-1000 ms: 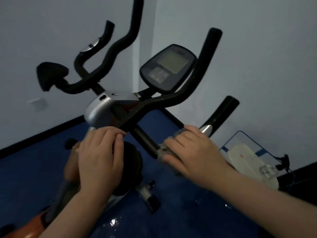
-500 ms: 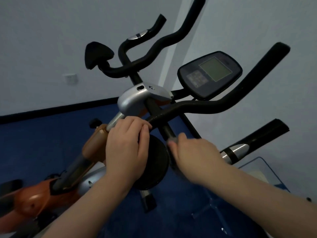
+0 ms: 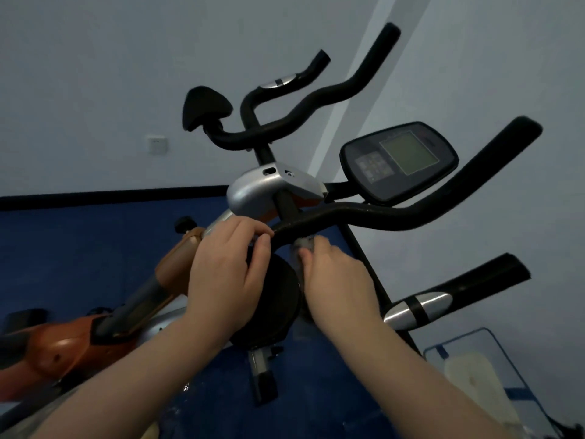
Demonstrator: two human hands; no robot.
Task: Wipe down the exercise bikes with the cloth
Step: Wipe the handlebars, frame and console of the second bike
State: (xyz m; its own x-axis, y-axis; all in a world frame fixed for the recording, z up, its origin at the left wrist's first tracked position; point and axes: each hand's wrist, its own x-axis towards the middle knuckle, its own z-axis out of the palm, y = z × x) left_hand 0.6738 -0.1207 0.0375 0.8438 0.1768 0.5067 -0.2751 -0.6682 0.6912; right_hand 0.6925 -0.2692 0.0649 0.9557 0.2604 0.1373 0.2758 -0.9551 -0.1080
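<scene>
An exercise bike fills the view, with black handlebars [image 3: 395, 217], a silver stem cover [image 3: 256, 191], an orange frame [image 3: 63, 346] and a dark console [image 3: 399, 160]. My right hand [image 3: 335, 280] is closed around a grey cloth [image 3: 302, 245] and presses it against the bar just under the handlebar junction. Most of the cloth is hidden by the fingers. My left hand [image 3: 224, 274] grips the bike just left of that junction, at the end of the black bar, above a round black knob [image 3: 278, 305].
A black pad [image 3: 202, 106] and the far handlebar loops rise toward the grey wall. A silver-banded grip [image 3: 443, 299] juts out at the right. A clear container with a pale object [image 3: 468, 375] sits at the lower right on the blue floor [image 3: 79, 258].
My right hand has slid the cloth from the lower right grip inward to the handlebar junction. The left hand kept its hold. The view shifted, so the bike sits further right.
</scene>
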